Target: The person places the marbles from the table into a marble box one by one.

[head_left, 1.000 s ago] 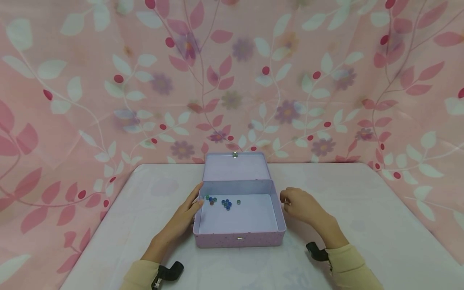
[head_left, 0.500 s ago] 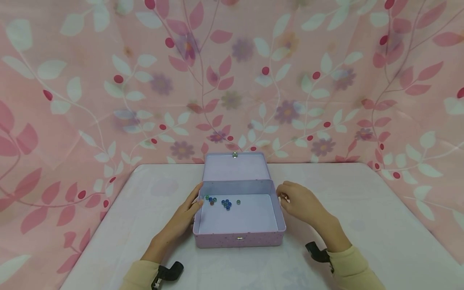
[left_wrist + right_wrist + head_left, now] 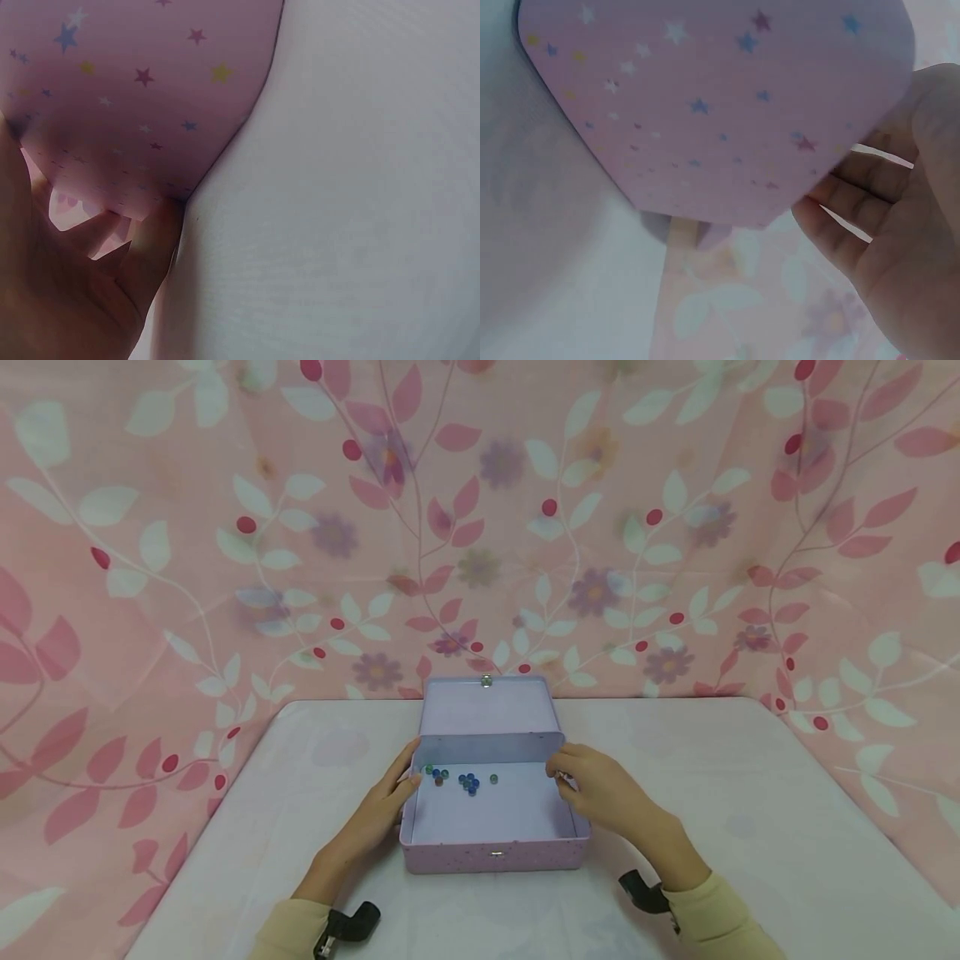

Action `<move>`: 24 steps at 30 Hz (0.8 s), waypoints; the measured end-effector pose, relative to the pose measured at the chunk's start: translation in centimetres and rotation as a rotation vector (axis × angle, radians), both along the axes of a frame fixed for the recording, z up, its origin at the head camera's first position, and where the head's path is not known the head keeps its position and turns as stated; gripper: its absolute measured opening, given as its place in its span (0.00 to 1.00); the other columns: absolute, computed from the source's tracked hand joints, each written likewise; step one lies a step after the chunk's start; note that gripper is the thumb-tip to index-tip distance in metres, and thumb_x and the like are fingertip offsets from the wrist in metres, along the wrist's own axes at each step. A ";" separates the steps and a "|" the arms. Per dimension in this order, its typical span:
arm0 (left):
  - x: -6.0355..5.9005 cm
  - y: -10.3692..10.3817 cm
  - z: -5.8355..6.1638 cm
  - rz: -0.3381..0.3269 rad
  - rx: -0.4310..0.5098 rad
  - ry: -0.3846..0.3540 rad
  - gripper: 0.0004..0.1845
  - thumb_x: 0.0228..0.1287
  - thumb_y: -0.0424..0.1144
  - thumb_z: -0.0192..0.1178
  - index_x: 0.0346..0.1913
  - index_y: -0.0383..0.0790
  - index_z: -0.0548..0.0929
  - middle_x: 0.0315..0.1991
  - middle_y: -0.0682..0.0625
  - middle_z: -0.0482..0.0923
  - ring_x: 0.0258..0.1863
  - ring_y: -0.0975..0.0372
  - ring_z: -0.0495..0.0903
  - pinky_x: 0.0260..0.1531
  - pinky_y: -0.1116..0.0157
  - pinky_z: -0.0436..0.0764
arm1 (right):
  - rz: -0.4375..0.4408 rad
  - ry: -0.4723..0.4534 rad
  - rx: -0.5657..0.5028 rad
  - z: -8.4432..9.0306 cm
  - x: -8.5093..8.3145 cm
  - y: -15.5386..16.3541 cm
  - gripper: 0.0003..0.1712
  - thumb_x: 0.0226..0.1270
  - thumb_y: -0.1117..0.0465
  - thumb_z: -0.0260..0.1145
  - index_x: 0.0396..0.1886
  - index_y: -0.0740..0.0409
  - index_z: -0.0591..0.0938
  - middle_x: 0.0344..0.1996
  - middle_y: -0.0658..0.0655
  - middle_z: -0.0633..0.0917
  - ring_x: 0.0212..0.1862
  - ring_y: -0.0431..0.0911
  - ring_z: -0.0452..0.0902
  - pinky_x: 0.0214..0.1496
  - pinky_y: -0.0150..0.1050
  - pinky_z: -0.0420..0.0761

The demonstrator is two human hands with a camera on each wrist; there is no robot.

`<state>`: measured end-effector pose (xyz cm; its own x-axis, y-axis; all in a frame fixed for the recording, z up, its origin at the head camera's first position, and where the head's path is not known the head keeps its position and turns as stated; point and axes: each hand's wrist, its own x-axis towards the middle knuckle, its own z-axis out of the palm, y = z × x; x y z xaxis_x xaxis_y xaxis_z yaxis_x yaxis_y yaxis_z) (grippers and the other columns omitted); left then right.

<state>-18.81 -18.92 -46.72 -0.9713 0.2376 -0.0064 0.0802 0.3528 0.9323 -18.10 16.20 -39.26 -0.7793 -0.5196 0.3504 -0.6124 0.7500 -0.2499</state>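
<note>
An open lilac tin box (image 3: 495, 853) stands mid-table, its lid (image 3: 487, 710) tipped up at the back. Several small blue and green marbles (image 3: 467, 781) lie on its floor near the back left. My left hand (image 3: 408, 770) rests flat against the box's left wall, fingers straight; the left wrist view shows it (image 3: 75, 292) beside the star-printed wall (image 3: 135, 90). My right hand (image 3: 561, 772) hovers over the box's right rear corner with fingers curled. The right wrist view shows loosely bent fingers (image 3: 855, 217) by the box (image 3: 720, 105); whether thumb and forefinger pinch anything is hidden.
The box sits on a white-covered table (image 3: 750, 793). A pink cloth with leaves and flowers (image 3: 480, 527) hangs behind and to both sides. Black wrist-camera mounts (image 3: 348, 925) show at both cuffs.
My right hand has moved left from the table beside the box to over the box's right rim. The left hand, box and marbles have stayed put.
</note>
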 end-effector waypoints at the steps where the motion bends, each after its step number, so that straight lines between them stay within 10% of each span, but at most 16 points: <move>1: 0.0 0.0 0.0 0.001 0.001 -0.001 0.30 0.78 0.55 0.44 0.76 0.79 0.47 0.81 0.52 0.46 0.77 0.40 0.53 0.62 0.33 0.69 | 0.008 -0.008 0.003 -0.1 0.0 -0.2 0.10 0.58 0.70 0.69 0.34 0.50 0.84 0.32 0.42 0.80 0.35 0.39 0.75 0.37 0.31 0.79; 24: 0.2 0.1 0.1 0.001 0.006 -0.007 0.30 0.78 0.55 0.45 0.76 0.78 0.47 0.81 0.50 0.46 0.77 0.39 0.54 0.59 0.34 0.72 | 0.080 -0.081 0.194 -2.1 -0.1 -2.8 0.08 0.56 0.70 0.69 0.27 0.52 0.86 0.24 0.45 0.83 0.28 0.36 0.72 0.37 0.36 0.74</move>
